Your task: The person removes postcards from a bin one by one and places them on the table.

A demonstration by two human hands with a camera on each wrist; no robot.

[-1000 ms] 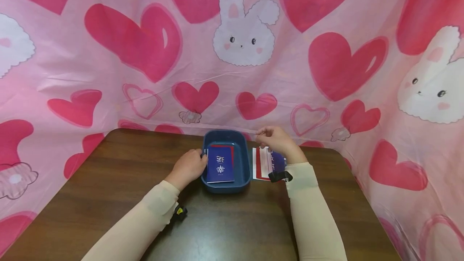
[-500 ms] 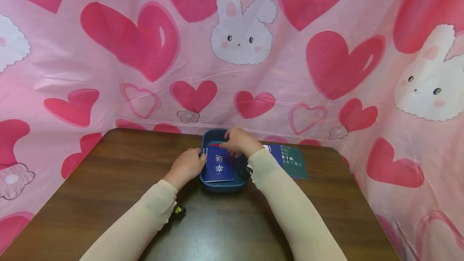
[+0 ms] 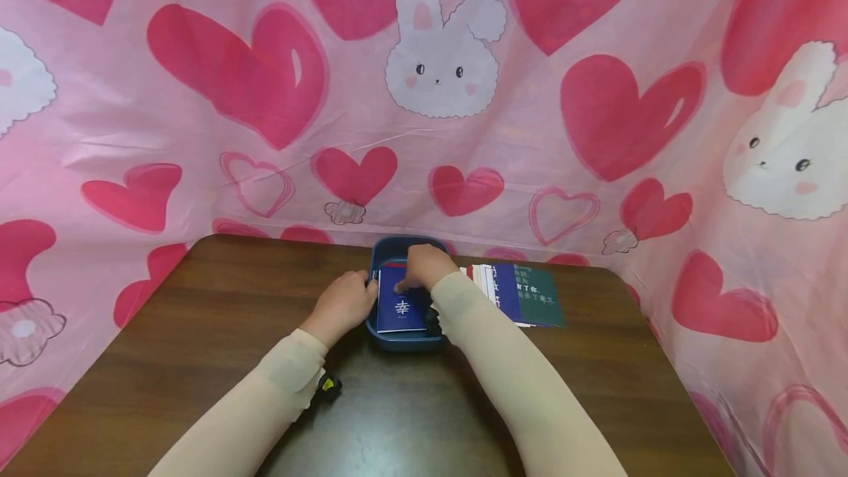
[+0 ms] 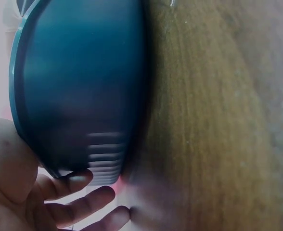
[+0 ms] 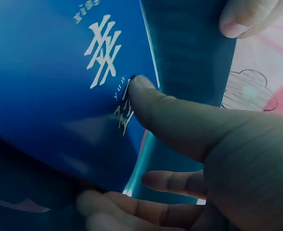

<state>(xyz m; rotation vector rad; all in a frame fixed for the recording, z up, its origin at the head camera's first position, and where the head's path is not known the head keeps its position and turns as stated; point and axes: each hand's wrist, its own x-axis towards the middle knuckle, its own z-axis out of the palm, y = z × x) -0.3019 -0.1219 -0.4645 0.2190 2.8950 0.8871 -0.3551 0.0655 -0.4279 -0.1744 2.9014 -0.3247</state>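
A dark blue plastic bin (image 3: 405,344) sits on the table against the back cloth. My left hand (image 3: 341,302) holds its left rim; in the left wrist view the thumb side lies at the rim and the fingers (image 4: 86,204) curl under the outer wall (image 4: 79,72). Inside the bin lies a blue card (image 3: 396,321) with white Chinese characters, a red edge showing behind it. My right hand (image 3: 426,269) reaches into the bin and pinches this card. In the right wrist view the thumb (image 5: 175,118) presses on its printed face and other fingers lie at its edge.
Right of the bin, several cards overlap in a row on the wooden table (image 3: 199,359), among them a green card (image 3: 539,297), a blue card (image 3: 506,291) and white-edged ones. A pink cloth (image 3: 265,94) with hearts and rabbits surrounds the table.
My right hand has moved left from the cards on the table into the bin, its thumb now on the blue card. The left hand has stayed at the bin's left rim.
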